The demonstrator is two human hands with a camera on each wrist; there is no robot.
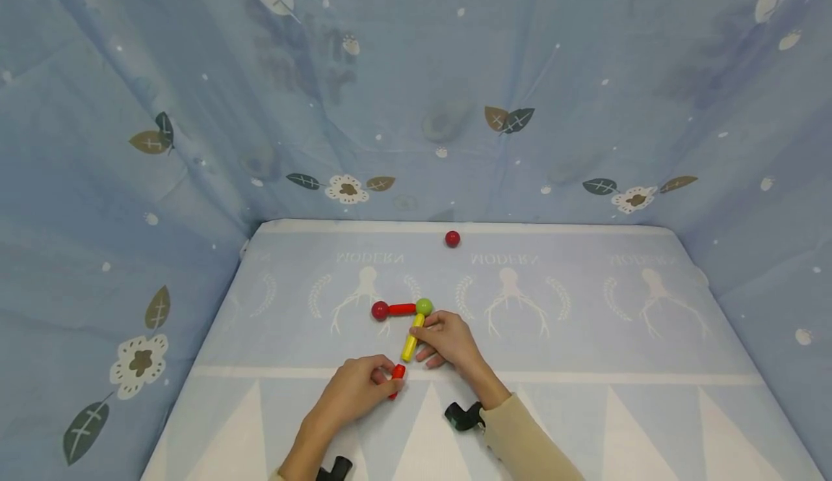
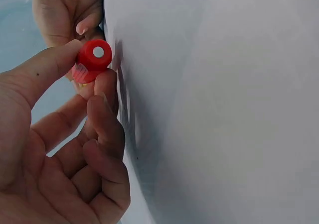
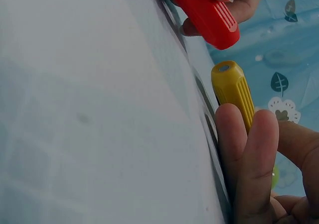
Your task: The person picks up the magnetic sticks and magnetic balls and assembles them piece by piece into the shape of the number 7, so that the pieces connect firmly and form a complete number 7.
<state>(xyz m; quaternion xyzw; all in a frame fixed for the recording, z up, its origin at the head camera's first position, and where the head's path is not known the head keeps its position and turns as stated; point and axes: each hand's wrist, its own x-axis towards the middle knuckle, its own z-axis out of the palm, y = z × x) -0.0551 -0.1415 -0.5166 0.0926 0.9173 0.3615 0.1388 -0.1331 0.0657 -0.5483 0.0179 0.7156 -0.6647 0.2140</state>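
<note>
My left hand [image 1: 359, 388] pinches a short red rod [image 1: 398, 373] between thumb and fingers. A pale round metal-like spot shows in the rod's end in the left wrist view. To its right, my right hand [image 1: 450, 341] pinches a yellow ribbed rod [image 1: 409, 346]. The yellow rod's far end meets a green ball [image 1: 424, 307]. From that ball a second red rod [image 1: 401, 309] runs left to a dark red ball [image 1: 380, 311]. In the right wrist view the held red rod [image 3: 212, 17] and the yellow rod [image 3: 232, 87] face each other, a small gap between their ends.
Another dark red ball [image 1: 452, 239] lies alone near the table's back edge. Blue patterned cloth [image 1: 416, 91] hangs behind and at both sides of the printed table cover [image 1: 585, 336]. Black devices [image 1: 463, 417] sit at both wrists.
</note>
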